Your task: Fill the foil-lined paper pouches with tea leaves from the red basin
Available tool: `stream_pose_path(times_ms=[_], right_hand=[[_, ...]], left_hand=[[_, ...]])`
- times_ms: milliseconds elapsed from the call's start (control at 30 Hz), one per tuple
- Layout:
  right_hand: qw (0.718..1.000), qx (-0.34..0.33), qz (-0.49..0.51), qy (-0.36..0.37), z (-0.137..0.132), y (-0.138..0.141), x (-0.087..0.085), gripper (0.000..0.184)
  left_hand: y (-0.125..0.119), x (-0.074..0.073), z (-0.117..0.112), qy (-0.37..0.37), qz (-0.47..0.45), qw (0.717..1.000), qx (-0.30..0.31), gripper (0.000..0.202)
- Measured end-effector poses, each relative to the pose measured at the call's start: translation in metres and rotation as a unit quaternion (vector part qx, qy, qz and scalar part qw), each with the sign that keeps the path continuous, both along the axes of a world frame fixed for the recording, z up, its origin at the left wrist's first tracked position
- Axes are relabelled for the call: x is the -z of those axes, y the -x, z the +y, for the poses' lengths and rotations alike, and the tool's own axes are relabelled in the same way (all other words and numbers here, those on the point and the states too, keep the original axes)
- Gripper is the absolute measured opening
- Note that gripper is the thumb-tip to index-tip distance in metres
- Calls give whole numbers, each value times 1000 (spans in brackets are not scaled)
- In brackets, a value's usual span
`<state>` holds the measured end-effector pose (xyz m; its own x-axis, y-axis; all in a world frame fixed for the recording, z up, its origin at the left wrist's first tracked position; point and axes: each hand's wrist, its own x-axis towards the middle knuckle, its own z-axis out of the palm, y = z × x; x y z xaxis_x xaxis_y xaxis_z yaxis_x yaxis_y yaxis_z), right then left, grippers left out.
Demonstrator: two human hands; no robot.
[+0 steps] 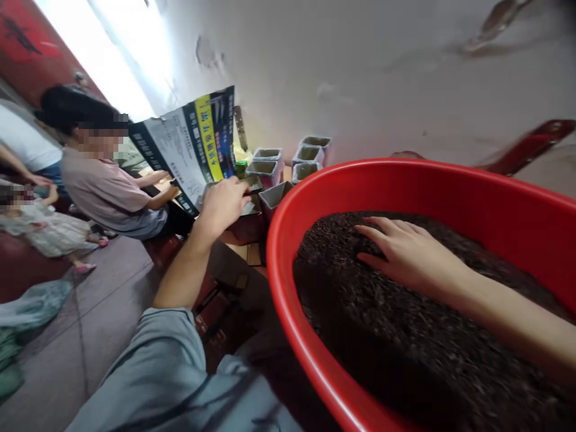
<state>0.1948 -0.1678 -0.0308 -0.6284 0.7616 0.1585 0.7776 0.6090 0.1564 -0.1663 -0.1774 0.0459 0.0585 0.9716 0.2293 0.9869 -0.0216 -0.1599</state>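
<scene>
Right hand [407, 255] flat, fingers spread, on dark loose tea [405, 336] filling red basin [342, 180]. Left hand [225, 204] reaching out, gripping small grey box [252, 186] just beside cluster of open grey boxes [288, 162]. Printed carton sheet [193, 144] propped behind. Seated person [108, 186] at left, near white wall [360, 72].

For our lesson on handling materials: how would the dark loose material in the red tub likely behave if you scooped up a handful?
The dark loose material looks crumbly, so it would probably spill between fingers. The right hand lies flat on top of it, suggesting a yielding surface. It fills the red tub deeply, so the tub is likely heavy to push.
</scene>
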Motion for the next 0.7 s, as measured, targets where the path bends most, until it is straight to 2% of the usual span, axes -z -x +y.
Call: stream_pose_path(times_ms=[67,133,233,300,400,533,633,700], right_hand=[[998,-53,22,-25,-1,41,-18,47],[994,-95,25,-36,0,86,-34,40],[991,-129,11,-37,4,149,-45,35],[990,-138,-1,-26,9,179,-44,34],[989,-146,-13,-8,12,201,-38,32],[988,-150,-18,-9,14,205,-31,31],[988,-155,-10,-22,14,199,-30,32],[987,-159,10,-33,13,191,-33,33]], left_hand=[[40,27,-2,61,-15,998,-23,35],[62,59,-2,97,-50,993,-38,43],[74,95,1,64,-113,991,-43,36],[77,105,3,29,-157,987,-21,25],[86,103,6,-1,-186,982,30,20],[96,92,7,-31,-175,982,71,18],[98,78,3,-53,-162,982,84,19],[98,62,-6,-74,-150,981,94,19]])
